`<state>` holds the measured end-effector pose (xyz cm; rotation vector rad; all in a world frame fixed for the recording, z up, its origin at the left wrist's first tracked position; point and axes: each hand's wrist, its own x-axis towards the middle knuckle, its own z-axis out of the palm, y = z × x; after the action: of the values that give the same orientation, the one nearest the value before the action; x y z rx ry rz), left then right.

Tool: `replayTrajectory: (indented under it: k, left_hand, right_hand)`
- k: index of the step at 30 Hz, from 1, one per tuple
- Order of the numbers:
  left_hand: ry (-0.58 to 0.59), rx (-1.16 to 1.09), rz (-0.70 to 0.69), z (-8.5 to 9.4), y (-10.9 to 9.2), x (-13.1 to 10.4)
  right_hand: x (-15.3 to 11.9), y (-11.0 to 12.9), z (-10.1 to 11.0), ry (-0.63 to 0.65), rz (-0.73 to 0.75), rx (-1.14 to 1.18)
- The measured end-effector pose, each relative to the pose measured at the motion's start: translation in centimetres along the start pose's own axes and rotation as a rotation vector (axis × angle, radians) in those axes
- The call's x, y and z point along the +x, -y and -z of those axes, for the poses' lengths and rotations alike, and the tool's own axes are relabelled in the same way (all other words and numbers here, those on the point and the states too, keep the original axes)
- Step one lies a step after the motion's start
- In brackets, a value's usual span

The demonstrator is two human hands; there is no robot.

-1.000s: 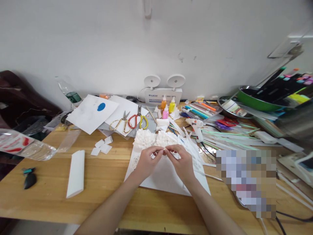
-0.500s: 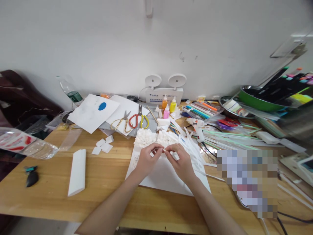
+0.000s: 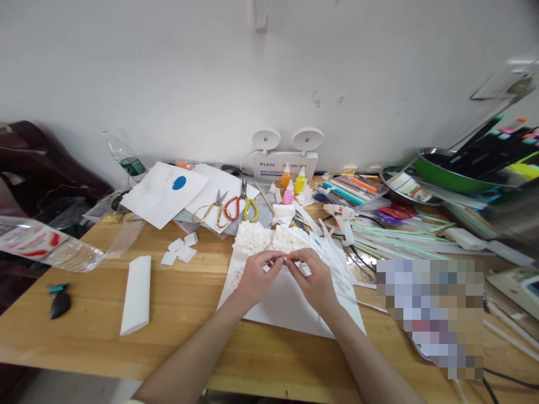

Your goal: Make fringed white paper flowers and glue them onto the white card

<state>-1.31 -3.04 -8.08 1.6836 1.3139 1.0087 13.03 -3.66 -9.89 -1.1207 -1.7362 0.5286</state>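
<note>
My left hand (image 3: 261,276) and my right hand (image 3: 312,276) meet fingertip to fingertip above a white sheet (image 3: 290,314). Both are closed in a pinch on a small white piece (image 3: 285,259) between them, mostly hidden by the fingers. Just beyond the hands, crumpled white paper bits (image 3: 252,237) cover the far part of the sheet in clumps. Thin white paper strips (image 3: 337,258) lie along its right side. Several small white paper squares (image 3: 179,249) rest on the wood to the left, near a folded white paper (image 3: 137,294).
Scissors (image 3: 217,210), pliers (image 3: 245,202) and small paint bottles (image 3: 288,193) are behind the sheet. To the right lie a glue gun (image 3: 343,221), its cable and many thin sticks (image 3: 391,241). A water bottle (image 3: 50,244) and a black-and-teal tool (image 3: 59,303) are at the left.
The hands stay pinched together in nearly the same place, with slight finger movement. The whole view has shifted a little; nothing on the table visibly moved.
</note>
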Motion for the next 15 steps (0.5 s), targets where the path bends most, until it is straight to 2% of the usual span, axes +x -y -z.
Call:
replayTrajectory:
  k: [10,15]
  left_hand:
    - [0.009,-0.059,0.022,-0.05,-0.18,-0.21]
    - [0.021,-0.090,0.030,-0.14,-0.07,-0.26]
  right_hand:
    - [0.01,0.33,-0.03,-0.147,-0.046,-0.035]
    - [-0.20,0.14,-0.37,-0.204,0.056,-0.091]
